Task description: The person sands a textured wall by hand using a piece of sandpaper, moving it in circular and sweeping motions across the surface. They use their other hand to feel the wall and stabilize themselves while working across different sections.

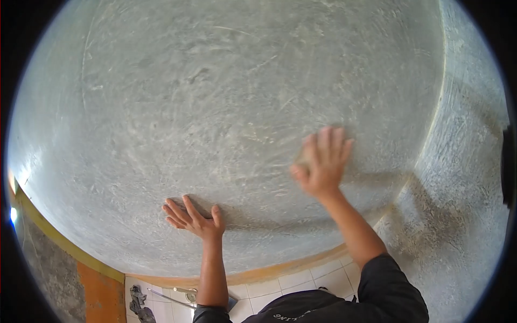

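Observation:
A grey, unevenly smoothed plaster wall (215, 118) fills most of the view. My left hand (195, 218) lies against its lower part, fingers spread, with nothing in it. Higher and to the right, my right hand (323, 164) is pressed to the same wall and blurred by motion. Its fingers are stretched out, and a small yellowish piece shows between thumb and forefinger; the palm hides the rest, so I cannot make out what it is.
On the right a rougher grey wall (458, 161) meets this one at a corner. White floor tiles (296, 282) lie below, past an orange-yellow edge. Dark crumpled cloth (138, 296) and a long thin rod (171, 298) are on the floor, lower left.

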Action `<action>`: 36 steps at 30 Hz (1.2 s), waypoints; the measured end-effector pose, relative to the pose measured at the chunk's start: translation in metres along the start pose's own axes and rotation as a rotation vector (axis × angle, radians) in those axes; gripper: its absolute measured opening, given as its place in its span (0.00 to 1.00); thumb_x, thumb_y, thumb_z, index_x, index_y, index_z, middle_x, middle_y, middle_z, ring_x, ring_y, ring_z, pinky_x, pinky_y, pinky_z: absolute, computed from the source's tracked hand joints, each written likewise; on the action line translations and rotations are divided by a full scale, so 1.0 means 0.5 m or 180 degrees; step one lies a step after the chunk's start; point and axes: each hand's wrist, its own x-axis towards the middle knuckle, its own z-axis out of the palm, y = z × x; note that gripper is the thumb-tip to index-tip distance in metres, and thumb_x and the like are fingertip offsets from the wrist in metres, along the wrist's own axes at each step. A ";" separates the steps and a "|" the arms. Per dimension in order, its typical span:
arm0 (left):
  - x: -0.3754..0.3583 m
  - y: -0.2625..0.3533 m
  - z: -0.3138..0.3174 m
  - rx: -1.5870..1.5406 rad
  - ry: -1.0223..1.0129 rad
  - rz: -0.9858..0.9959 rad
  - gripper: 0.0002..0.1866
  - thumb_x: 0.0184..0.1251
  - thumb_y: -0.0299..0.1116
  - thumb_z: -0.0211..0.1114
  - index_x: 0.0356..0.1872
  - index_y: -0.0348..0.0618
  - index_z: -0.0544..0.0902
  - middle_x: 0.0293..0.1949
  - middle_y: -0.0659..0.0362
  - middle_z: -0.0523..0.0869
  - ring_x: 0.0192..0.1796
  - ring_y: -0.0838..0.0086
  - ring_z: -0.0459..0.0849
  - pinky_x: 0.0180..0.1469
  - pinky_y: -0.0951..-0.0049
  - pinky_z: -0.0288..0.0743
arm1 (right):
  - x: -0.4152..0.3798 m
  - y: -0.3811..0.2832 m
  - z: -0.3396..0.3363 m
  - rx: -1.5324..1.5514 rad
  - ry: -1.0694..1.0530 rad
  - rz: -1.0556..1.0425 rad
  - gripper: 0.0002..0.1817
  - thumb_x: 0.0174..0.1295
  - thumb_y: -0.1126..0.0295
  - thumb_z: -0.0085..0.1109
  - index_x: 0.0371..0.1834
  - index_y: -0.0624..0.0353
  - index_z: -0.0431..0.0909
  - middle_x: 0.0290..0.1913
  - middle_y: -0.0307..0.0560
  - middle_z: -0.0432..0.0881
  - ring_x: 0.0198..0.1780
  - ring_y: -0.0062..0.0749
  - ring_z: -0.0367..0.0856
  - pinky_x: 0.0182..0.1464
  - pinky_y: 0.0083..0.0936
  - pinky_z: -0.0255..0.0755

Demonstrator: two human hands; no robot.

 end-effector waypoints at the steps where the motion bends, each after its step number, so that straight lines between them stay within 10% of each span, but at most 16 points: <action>1: -0.001 -0.002 -0.001 -0.0030 0.0013 0.0034 0.44 0.77 0.68 0.47 0.80 0.43 0.65 0.83 0.36 0.53 0.86 0.39 0.43 0.80 0.30 0.29 | 0.023 0.031 -0.009 -0.0059 0.0068 0.0239 0.44 0.78 0.33 0.34 0.88 0.49 0.50 0.89 0.55 0.41 0.88 0.59 0.33 0.83 0.65 0.22; 11: -0.002 -0.004 0.002 -0.0020 0.0035 0.0065 0.44 0.76 0.69 0.47 0.80 0.45 0.64 0.83 0.36 0.52 0.86 0.38 0.42 0.80 0.31 0.28 | 0.418 -0.060 -0.019 -0.0270 0.0080 0.0118 0.40 0.76 0.33 0.38 0.87 0.36 0.54 0.89 0.47 0.48 0.88 0.55 0.43 0.83 0.66 0.37; 21: 0.002 0.018 -0.012 -0.0024 -0.0056 -0.0098 0.43 0.78 0.67 0.47 0.82 0.45 0.62 0.85 0.41 0.51 0.86 0.41 0.43 0.79 0.29 0.32 | 0.200 -0.276 0.016 0.1038 -0.0725 -0.0701 0.42 0.70 0.37 0.55 0.86 0.32 0.57 0.89 0.34 0.49 0.88 0.40 0.44 0.82 0.62 0.46; 36: 0.050 0.270 -0.023 -0.0053 -0.0334 -0.0059 0.42 0.78 0.62 0.56 0.85 0.56 0.57 0.86 0.46 0.48 0.87 0.42 0.41 0.79 0.27 0.38 | 0.077 0.216 -0.101 0.0183 -0.0903 -0.0049 0.43 0.74 0.28 0.38 0.87 0.32 0.53 0.90 0.40 0.44 0.89 0.49 0.39 0.82 0.71 0.32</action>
